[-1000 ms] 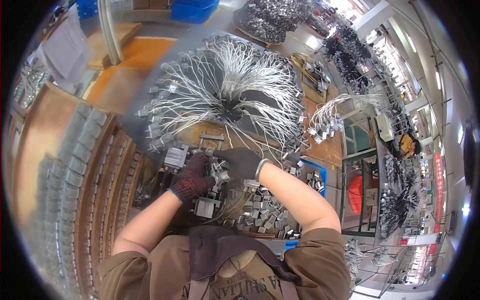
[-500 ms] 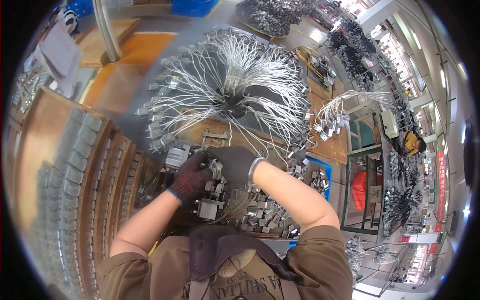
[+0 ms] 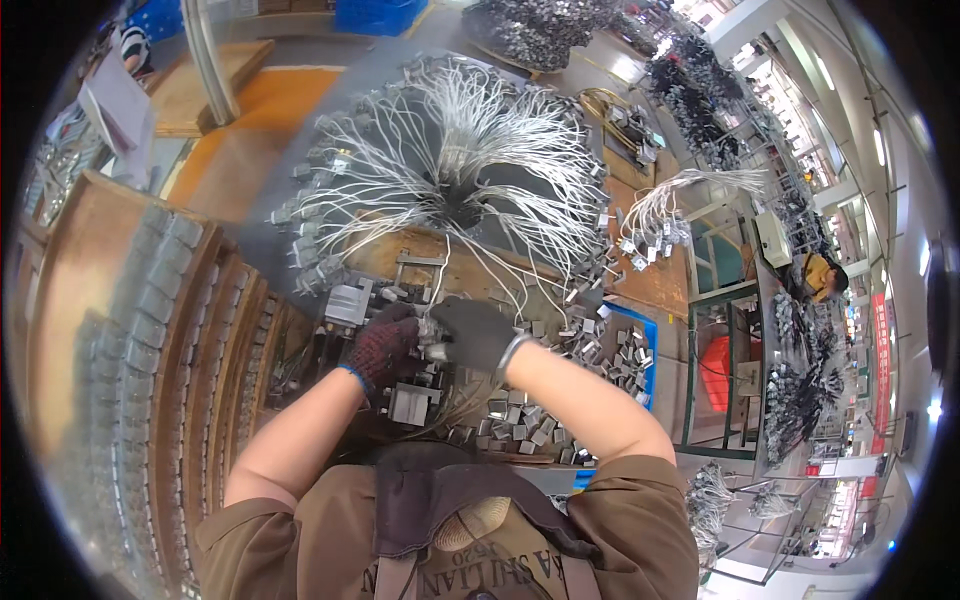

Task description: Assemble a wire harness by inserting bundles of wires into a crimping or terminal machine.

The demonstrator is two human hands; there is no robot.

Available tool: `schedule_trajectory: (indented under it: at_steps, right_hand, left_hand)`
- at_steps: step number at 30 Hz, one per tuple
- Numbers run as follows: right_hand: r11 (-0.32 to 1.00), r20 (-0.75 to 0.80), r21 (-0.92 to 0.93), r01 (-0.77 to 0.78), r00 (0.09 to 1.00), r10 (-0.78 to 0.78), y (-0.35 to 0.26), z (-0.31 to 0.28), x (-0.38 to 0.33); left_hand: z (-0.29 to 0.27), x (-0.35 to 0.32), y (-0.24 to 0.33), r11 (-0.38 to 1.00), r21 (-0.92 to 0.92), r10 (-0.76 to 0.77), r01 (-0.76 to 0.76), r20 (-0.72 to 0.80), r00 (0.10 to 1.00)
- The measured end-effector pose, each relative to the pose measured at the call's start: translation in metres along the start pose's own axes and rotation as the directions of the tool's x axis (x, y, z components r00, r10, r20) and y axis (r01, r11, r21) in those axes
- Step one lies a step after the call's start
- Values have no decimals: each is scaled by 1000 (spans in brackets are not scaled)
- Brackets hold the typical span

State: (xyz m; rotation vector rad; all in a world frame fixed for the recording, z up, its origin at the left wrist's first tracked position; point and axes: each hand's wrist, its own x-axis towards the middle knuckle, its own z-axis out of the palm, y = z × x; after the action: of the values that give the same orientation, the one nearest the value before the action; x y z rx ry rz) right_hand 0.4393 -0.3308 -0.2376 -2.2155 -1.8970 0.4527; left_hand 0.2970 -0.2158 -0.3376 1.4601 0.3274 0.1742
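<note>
My left hand (image 3: 386,346), in a dark red and black knit glove, is curled at a metal clamping fixture (image 3: 412,403) on the bench. Beside it my right hand (image 3: 472,334), in a dark grey glove, bends its fingers toward the same spot. A small silvery part (image 3: 431,340) shows between the hands; its kind is hidden by the gloves. One white wire (image 3: 441,268) runs down to my fingers from a big fanned bundle of white wires (image 3: 470,130) with small metal blocks at their outer ends.
Many loose metal blocks (image 3: 530,428) lie right of the fixture, with more in a blue tray (image 3: 652,345). Wooden racks (image 3: 190,370) holding rows of grey blocks stand at left. A smaller wire bundle (image 3: 665,215) lies to the right. Another person (image 3: 822,278) is far right.
Both hands stay at the fixture, with small shifts of the fingers. My right hand has turned slightly, and the view has shifted a little.
</note>
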Motion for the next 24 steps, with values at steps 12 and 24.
schedule_trajectory:
  at_steps: [12,24]
  right_hand:
    - [997,114,-78,22,993,-13,9,38,-1]
    - [979,-179,-66,-191,968,177,4,39,4]
  left_hand:
    - [7,-17,29,817,573,-16,68,-94,995]
    - [13,5,35,648,736,-76,194,-192,979]
